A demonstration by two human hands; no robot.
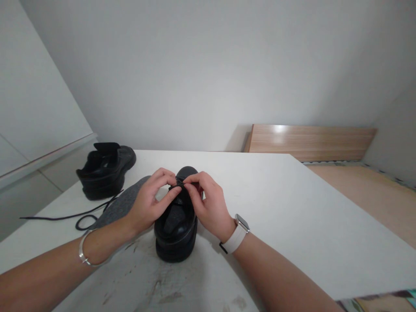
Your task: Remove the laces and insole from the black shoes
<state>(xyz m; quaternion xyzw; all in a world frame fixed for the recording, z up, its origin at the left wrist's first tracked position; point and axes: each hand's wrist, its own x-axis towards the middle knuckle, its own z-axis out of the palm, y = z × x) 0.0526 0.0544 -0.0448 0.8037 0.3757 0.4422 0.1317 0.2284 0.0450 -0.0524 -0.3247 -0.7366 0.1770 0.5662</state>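
Observation:
A black shoe (176,236) stands on the white table (292,208), heel toward me. Both my hands are over its lace area. My left hand (151,201) pinches a black lace end between thumb and forefinger. My right hand (208,203) pinches the same lace close to it, fingers closed, a white watch on that wrist. A silver bangle circles my left wrist. The eyelets are hidden under my fingers.
A second black shoe (105,169) sits at the table's back left. A loose black lace (81,216) trails from it. A grey insole (121,203) lies under my left forearm. Beyond the table are a wooden bed frame (312,141) and a white wall.

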